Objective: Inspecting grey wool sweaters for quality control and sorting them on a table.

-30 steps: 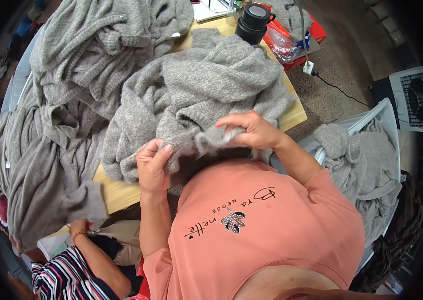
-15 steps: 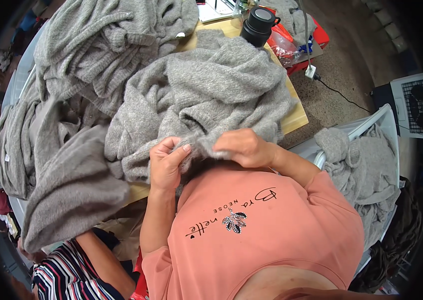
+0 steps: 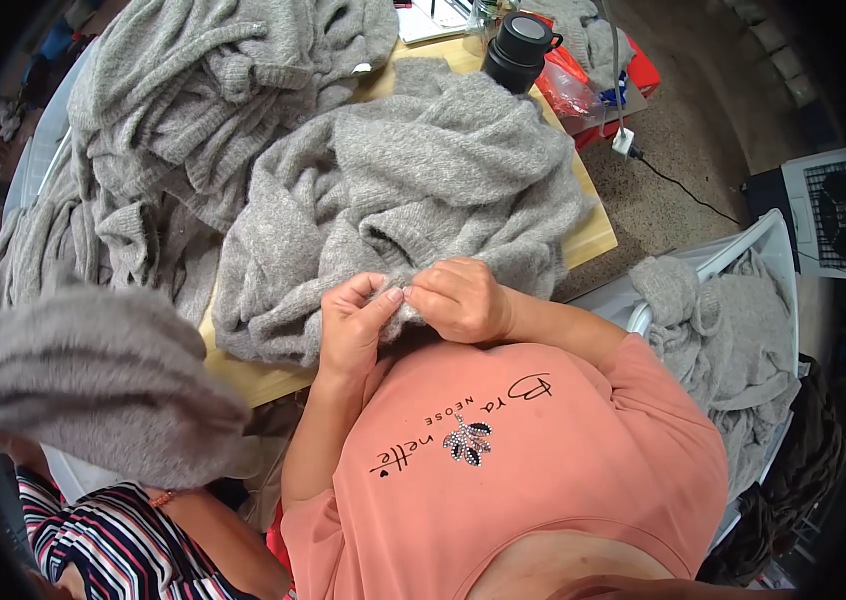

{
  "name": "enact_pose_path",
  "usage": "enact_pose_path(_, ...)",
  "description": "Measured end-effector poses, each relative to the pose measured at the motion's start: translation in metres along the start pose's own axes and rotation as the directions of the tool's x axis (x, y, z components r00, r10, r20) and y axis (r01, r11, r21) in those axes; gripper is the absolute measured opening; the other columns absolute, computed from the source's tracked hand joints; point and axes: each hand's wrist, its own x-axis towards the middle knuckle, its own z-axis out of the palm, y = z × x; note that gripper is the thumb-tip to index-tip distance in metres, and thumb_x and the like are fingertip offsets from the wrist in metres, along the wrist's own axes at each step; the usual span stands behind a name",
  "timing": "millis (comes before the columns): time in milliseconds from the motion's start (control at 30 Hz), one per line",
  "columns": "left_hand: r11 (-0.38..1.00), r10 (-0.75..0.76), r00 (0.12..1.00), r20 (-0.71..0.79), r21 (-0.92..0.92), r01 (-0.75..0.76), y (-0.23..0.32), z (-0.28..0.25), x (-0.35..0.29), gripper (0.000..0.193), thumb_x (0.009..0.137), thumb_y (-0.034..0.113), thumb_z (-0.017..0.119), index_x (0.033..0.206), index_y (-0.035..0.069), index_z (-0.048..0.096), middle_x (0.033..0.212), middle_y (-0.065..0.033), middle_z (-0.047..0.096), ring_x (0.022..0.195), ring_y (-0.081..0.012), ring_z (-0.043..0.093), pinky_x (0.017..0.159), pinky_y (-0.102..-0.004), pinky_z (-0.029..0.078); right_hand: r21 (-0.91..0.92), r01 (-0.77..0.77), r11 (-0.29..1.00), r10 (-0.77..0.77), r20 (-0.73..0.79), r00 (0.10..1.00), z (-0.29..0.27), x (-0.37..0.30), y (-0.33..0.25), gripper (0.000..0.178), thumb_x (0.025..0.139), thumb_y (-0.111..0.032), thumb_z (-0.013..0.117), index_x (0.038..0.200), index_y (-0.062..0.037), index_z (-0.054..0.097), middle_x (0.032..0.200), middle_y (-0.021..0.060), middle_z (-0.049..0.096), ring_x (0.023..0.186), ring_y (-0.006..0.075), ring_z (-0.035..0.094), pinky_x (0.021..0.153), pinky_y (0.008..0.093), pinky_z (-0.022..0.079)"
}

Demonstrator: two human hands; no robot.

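1. Now, I see the grey sweater [image 3: 413, 190] heaped across the wooden table [image 3: 588, 235], its near edge at the chest.
2. My right hand [image 3: 463, 300] is curled, pinching that edge.
3. My left hand [image 3: 353, 325] has its fingertips pressed together on the same edge, touching the right.
4. Beyond lie more grey knits [image 3: 193, 90], a black flask [image 3: 521, 50], and a white basket [image 3: 743, 260] on the floor.

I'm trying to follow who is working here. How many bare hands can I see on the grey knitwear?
2. The left hand and the right hand meet at the near edge of the grey sweater, pinching it. A neighbour's hands may be hidden under the grey bundle at lower left.
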Motion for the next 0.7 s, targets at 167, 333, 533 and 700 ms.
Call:
enact_pose_path(167, 0.899, 0.109, 0.993, -0.038, 0.431, -0.082, 0.018, 0.007, -0.009, 0.022, 0.076, 0.006, 0.065, 0.096, -0.002, 0.059, 0.086, -0.0039, 0.06, 0.078, -0.0062, 0.052, 0.066, -0.0182, 0.041, 0.071, -0.079, 0.994, 0.067, 0.154, 0.986, 0.004, -0.005, 0.006, 0.023, 0.061, 0.002, 0.058, 0.084, 0.0026, 0.059, 0.078, 0.0114, 0.058, 0.062, 0.0247, 0.057, 0.052, 0.0333, 0.046)
enact_pose_path(333, 0.972, -0.224, 0.973, 0.056, -0.057, 0.227, 0.126, 0.032, -0.03, 0.033, 0.083, 0.018, 0.057, 0.114, 0.007, 0.053, 0.112, -0.0075, 0.055, 0.102, -0.0156, 0.05, 0.087, -0.0292, 0.038, 0.367, -0.359, 0.858, 0.234, 0.342, 0.91, 0.006, -0.009, 0.004, 0.03, 0.07, -0.004, 0.055, 0.1, -0.0036, 0.058, 0.103, 0.0144, 0.056, 0.095, 0.0285, 0.053, 0.08, 0.0402, 0.043)
enact_pose_path(533, 0.974, 0.08, 0.995, -0.051, 0.217, -0.068, 0.019, 0.025, -0.018, 0.022, 0.073, -0.007, 0.062, 0.094, -0.002, 0.062, 0.082, -0.0049, 0.062, 0.072, -0.0084, 0.055, 0.062, -0.0216, 0.045, 0.451, -0.737, 0.503, 0.427, 0.612, 0.666, 0.003, -0.005, 0.009, 0.012, 0.067, 0.001, 0.055, 0.079, 0.0008, 0.055, 0.071, 0.0149, 0.057, 0.065, 0.0258, 0.057, 0.059, 0.0336, 0.044)
enact_pose_path(700, 0.921, 0.182, 0.977, -0.115, 0.369, -0.128, -0.002, -0.001, -0.023, 0.015, 0.074, -0.005, 0.062, 0.088, -0.003, 0.066, 0.07, 0.0006, 0.061, 0.059, -0.0031, 0.05, 0.05, -0.0172, 0.039, 0.44, -0.698, 0.565, 0.485, 0.508, 0.712, 0.003, 0.003, 0.01, 0.009, 0.07, -0.002, 0.055, 0.079, 0.0002, 0.055, 0.066, 0.016, 0.057, 0.059, 0.0322, 0.056, 0.056, 0.0363, 0.044)
